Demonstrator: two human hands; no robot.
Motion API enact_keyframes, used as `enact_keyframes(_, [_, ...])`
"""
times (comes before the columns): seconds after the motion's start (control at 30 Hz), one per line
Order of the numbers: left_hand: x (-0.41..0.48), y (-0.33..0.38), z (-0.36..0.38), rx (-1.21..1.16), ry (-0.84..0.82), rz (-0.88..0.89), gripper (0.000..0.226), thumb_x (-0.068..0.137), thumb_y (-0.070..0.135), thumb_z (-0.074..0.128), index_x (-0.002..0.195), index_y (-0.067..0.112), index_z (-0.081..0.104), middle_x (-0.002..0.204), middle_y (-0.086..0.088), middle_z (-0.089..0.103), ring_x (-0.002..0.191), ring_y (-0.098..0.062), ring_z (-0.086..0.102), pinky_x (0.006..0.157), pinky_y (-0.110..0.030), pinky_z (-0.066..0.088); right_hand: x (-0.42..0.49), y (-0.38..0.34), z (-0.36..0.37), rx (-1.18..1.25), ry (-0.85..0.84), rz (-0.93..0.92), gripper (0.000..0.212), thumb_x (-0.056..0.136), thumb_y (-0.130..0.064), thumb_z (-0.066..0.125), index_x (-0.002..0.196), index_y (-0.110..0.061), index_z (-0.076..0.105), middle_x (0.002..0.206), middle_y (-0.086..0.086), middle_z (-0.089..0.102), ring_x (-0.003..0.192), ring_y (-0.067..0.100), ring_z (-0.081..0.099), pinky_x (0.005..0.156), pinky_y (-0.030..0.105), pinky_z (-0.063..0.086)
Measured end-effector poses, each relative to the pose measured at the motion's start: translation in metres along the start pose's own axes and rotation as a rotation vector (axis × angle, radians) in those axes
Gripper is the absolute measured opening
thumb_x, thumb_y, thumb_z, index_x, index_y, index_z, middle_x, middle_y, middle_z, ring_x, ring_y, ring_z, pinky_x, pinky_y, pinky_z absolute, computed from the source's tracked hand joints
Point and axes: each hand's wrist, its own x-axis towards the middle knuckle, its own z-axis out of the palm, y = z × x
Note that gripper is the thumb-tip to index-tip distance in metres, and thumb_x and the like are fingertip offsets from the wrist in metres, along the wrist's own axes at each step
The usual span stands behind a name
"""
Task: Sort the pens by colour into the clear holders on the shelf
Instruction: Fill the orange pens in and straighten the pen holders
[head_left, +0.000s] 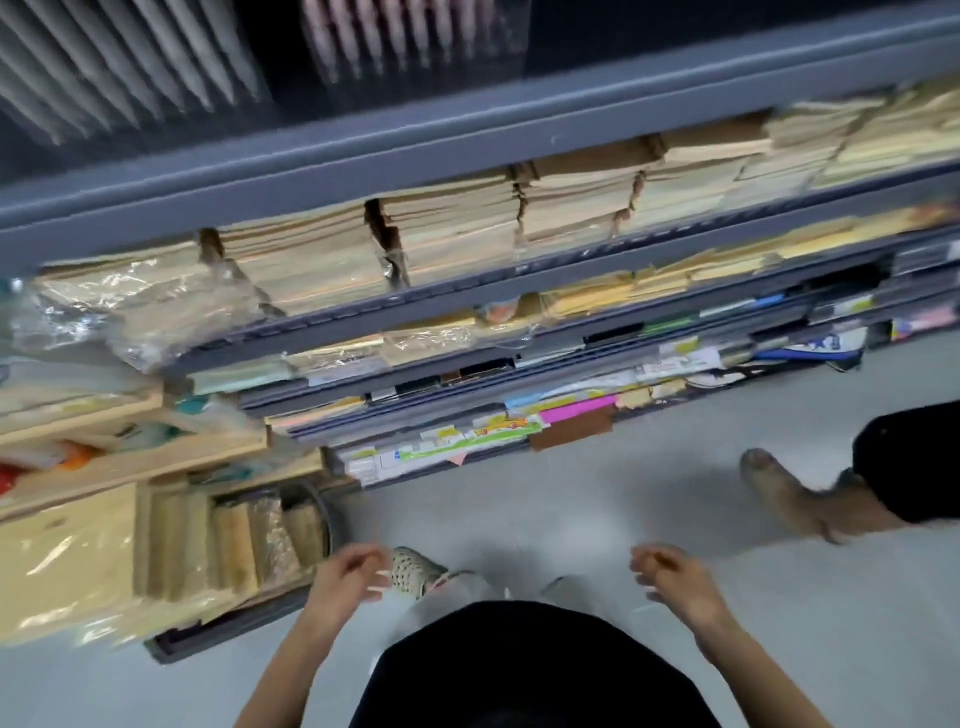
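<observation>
Both hands low at 6 o'clock in the head view, over the floor (597, 499). The left hand (349, 574) has loosely curled fingers and holds nothing. The right hand (672, 574) is the same: slack, nothing in it, not touching anything.

The pens are far up the picture, well apart from both hands. There is a row of grey pens (119, 67) at 11 o'clock and a row of pink pens (395, 36) at 12, both above the grey shelf (467, 140) edge. The long axes run roughly 12-to-6 for the pink and lean 11-to-5 for the grey, with the tips pointing down toward the person. The left hand is nearer to both rows; the right would have to cross over. My judgement is that any reach goes straight up toward 12, past the paper stacks (467, 223) on the tiers below.

Hard to make out:
- The pens are motion-blurred and cut off by the top edge, so caps and true colour are uncertain.
- The clear holders (511, 36) show only as a glossy smear beside the pink row, and I cannot tell their walls or compartments apart.
- No loose pens waiting to be sorted are visible anywhere (none in the hands, none on the floor).
- The dark gap right of the pink row is unreadable.

The person's own shoe (415, 571) sits just beside the left hand. Another person's foot (779, 483) is at 3 o'clock, near the right hand's side but apart from it.
</observation>
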Motion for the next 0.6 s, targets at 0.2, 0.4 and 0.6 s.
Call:
enact_keyframes(0.2, [-0.013, -0.017, 0.074, 0.071, -0.014, -0.116, 0.013, 0.100, 0.001, 0.054, 0.101, -0.009, 0.063, 0.084, -0.021, 0.068, 0.060, -0.028, 0.062, 0.041, -0.021, 0.047, 0.008, 0.083, -0.071, 0.043, 0.011, 0.140, 0.011, 0.090, -0.005, 0.063, 0.082, -0.006, 0.071, 0.073, 0.009, 0.069, 0.059, 0.019, 0.058, 0.054, 0.026, 0.042])
enact_keyframes(0.4, [-0.024, 0.019, 0.145, 0.141, -0.022, -0.047, 0.012, 0.098, -0.006, 0.052, 0.096, -0.010, 0.064, 0.086, -0.024, 0.068, 0.067, -0.029, 0.065, 0.049, -0.017, 0.053, 0.014, 0.106, -0.127, 0.067, 0.019, 0.142, 0.014, 0.090, -0.007, 0.061, 0.084, -0.011, 0.073, 0.083, 0.012, 0.073, 0.064, 0.020, 0.064, 0.059, 0.028, 0.048])
enact_keyframes(0.6, [-0.011, 0.086, 0.218, 0.308, -0.177, 0.082, 0.017, 0.100, 0.002, 0.051, 0.098, 0.004, 0.068, 0.093, -0.015, 0.074, 0.073, -0.025, 0.070, 0.072, -0.033, 0.056, 0.038, 0.072, -0.181, 0.155, 0.091, 0.016, 0.015, 0.091, -0.009, 0.061, 0.087, -0.016, 0.074, 0.084, 0.003, 0.075, 0.075, 0.020, 0.071, 0.068, 0.034, 0.057])
